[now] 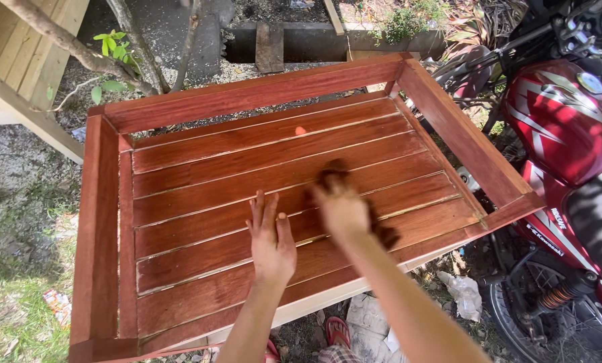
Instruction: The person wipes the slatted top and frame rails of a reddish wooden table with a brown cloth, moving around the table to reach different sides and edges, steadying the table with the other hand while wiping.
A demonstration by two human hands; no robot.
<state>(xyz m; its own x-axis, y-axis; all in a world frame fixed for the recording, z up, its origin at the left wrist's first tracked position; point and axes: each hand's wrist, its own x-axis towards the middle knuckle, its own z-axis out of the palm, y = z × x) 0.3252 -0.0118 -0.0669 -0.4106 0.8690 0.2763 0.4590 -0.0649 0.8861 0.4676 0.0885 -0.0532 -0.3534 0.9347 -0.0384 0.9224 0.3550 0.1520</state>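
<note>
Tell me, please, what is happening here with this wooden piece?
A person leans over a reddish slatted wooden panel outdoors. The left hand lies flat on the slats. The right hand, blurred, presses a dark cloth against the wood. A red motorcycle stands beside the panel.

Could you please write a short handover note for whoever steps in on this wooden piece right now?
Left hand: flat, palm down on the slats, holding nothing.
Right hand: gripping a dark rag, blurred in motion, pressed on a middle slat.
The slatted wooden frame lies flat outdoors, with a red motorcycle parked close on the right.
Done: slats and rim look evenly reddish-brown and glossy.
Left: the underside edge nearest the person is pale, bare wood. The gaps between the slats show light lines.
</note>
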